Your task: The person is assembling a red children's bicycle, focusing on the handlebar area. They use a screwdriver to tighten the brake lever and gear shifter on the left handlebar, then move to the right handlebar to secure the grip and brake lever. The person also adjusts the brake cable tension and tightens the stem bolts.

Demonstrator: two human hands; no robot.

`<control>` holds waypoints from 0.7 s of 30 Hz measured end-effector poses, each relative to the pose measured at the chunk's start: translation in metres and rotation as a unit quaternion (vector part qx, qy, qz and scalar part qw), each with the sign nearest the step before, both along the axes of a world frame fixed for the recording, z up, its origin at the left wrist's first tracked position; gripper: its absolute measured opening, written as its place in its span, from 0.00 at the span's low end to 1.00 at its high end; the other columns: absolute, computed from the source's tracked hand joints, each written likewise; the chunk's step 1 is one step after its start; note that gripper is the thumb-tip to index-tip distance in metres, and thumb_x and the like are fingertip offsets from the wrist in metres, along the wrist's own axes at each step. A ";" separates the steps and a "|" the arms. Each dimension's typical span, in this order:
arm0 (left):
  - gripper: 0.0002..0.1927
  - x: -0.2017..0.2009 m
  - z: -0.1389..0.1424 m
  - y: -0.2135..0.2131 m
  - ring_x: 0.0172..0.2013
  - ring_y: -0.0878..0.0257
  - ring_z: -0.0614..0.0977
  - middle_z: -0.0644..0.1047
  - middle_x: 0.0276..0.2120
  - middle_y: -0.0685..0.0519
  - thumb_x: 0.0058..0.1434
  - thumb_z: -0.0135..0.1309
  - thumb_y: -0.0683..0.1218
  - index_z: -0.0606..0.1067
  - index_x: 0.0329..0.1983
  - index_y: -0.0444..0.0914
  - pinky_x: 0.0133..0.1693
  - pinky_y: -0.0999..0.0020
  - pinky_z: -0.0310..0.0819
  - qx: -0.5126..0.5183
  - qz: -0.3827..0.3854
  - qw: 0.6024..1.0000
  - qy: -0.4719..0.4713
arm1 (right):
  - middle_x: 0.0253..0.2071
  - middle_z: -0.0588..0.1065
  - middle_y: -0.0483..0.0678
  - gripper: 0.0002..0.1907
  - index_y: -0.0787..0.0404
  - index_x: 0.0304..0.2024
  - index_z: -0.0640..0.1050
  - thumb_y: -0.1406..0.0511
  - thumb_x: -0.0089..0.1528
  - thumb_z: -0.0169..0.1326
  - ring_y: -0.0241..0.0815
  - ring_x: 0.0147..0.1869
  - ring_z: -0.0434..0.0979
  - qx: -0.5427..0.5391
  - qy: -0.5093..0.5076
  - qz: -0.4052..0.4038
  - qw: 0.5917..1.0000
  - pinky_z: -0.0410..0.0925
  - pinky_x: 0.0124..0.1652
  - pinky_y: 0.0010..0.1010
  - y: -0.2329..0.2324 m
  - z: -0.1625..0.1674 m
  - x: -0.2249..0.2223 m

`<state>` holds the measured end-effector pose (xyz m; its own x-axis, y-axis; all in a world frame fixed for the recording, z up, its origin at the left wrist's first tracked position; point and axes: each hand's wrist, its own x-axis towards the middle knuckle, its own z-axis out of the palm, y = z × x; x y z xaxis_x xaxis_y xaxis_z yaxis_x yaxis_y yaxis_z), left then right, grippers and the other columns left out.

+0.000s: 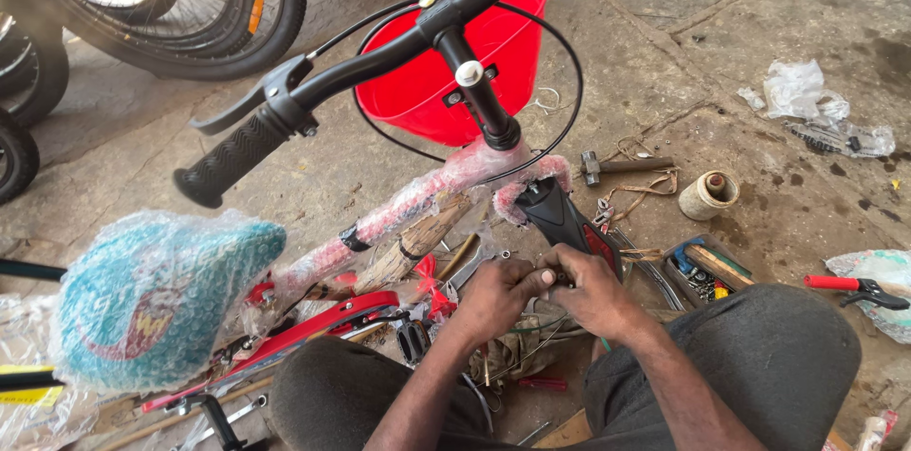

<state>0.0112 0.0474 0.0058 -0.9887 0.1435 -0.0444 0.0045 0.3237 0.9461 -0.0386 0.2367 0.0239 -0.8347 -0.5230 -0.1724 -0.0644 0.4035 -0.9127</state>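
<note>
Down low, both hands meet at the bottom of a black and red frame piece (567,221) on a small bicycle, just above the person's knees. That piece runs slantwise, its upper end up and left toward the bubble-wrapped head of the frame (493,166), its lower end down and right into the hands. It is glossy black with a red panel along one side. The left hand (495,297) and right hand (590,288) are pressed close together, fingers curled and pinching something small at the piece's lower end; what it is I cannot tell.

Clear bubble wrap covers the red top tube (380,223) and the teal saddle (152,294) at the left. A red plastic basket (446,72) hangs under the black handlebar (332,81). On the concrete to the right lie a hammer (622,166), a spool of pale twine (707,195), a crumpled clear plastic bag (807,95) and red-handled pliers (854,288).
</note>
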 end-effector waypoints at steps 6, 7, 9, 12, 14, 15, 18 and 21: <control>0.24 -0.007 -0.007 -0.007 0.18 0.69 0.66 0.70 0.19 0.58 0.71 0.51 0.59 0.78 0.33 0.35 0.20 0.70 0.58 0.302 0.147 0.940 -0.062 | 0.37 0.81 0.48 0.15 0.63 0.49 0.81 0.71 0.59 0.59 0.31 0.32 0.71 -0.226 -0.216 -0.139 0.939 0.64 0.27 0.21 0.010 -0.006 0.011; 0.23 -0.009 -0.010 -0.011 0.15 0.69 0.64 0.69 0.17 0.59 0.70 0.49 0.59 0.76 0.31 0.36 0.17 0.70 0.55 0.400 0.172 0.893 -0.111 | 0.37 0.82 0.50 0.12 0.67 0.48 0.81 0.70 0.61 0.59 0.30 0.31 0.70 -0.294 -0.233 -0.142 0.916 0.63 0.26 0.20 0.013 -0.004 0.011; 0.24 -0.010 -0.021 -0.015 0.11 0.70 0.62 0.68 0.16 0.59 0.71 0.45 0.60 0.74 0.31 0.38 0.13 0.71 0.52 0.532 0.216 0.803 -0.158 | 0.35 0.81 0.52 0.11 0.66 0.46 0.82 0.71 0.60 0.60 0.33 0.29 0.72 -0.250 -0.238 -0.165 0.924 0.64 0.25 0.22 0.019 0.009 0.006; 0.27 0.003 -0.045 0.001 0.09 0.68 0.61 0.65 0.14 0.58 0.72 0.39 0.64 0.69 0.27 0.41 0.11 0.68 0.50 0.595 0.241 0.742 -0.193 | 0.33 0.82 0.52 0.09 0.64 0.43 0.83 0.71 0.59 0.62 0.33 0.28 0.74 -0.307 -0.160 -0.158 0.925 0.65 0.24 0.22 0.028 0.037 -0.008; 0.29 0.023 -0.064 0.035 0.08 0.66 0.59 0.62 0.12 0.58 0.71 0.39 0.66 0.67 0.26 0.41 0.09 0.67 0.48 0.569 0.231 0.736 -0.285 | 0.34 0.82 0.51 0.09 0.63 0.42 0.84 0.72 0.58 0.62 0.33 0.30 0.76 -0.350 -0.104 -0.141 0.920 0.67 0.26 0.22 0.031 0.057 -0.019; 0.29 0.034 -0.073 0.054 0.09 0.68 0.59 0.61 0.14 0.58 0.72 0.41 0.66 0.69 0.28 0.39 0.10 0.69 0.46 0.557 0.235 0.718 -0.345 | 0.35 0.82 0.51 0.10 0.62 0.41 0.83 0.73 0.57 0.62 0.33 0.33 0.78 -0.355 -0.091 -0.138 0.920 0.68 0.27 0.22 0.033 0.064 -0.024; 0.15 0.069 -0.094 0.105 0.13 0.72 0.62 0.69 0.21 0.60 0.76 0.48 0.53 0.71 0.36 0.41 0.12 0.75 0.51 0.592 0.026 0.667 -0.451 | 0.36 0.82 0.51 0.10 0.62 0.40 0.83 0.75 0.57 0.62 0.34 0.35 0.80 -0.377 -0.111 -0.122 0.911 0.69 0.29 0.22 0.036 0.074 -0.030; 0.15 0.097 -0.101 0.127 0.14 0.71 0.62 0.71 0.22 0.58 0.73 0.52 0.56 0.72 0.39 0.40 0.14 0.74 0.53 0.461 0.010 0.772 -0.436 | 0.36 0.81 0.52 0.08 0.64 0.42 0.83 0.75 0.59 0.62 0.34 0.34 0.77 -0.394 -0.153 -0.137 0.896 0.67 0.27 0.22 0.035 0.061 -0.028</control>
<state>0.1085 0.1746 -0.0951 -0.6422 0.4977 -0.5829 -0.7619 -0.4981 0.4141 -0.0667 0.2720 0.0849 -0.9274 -0.3648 -0.0825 0.2403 -0.4121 -0.8789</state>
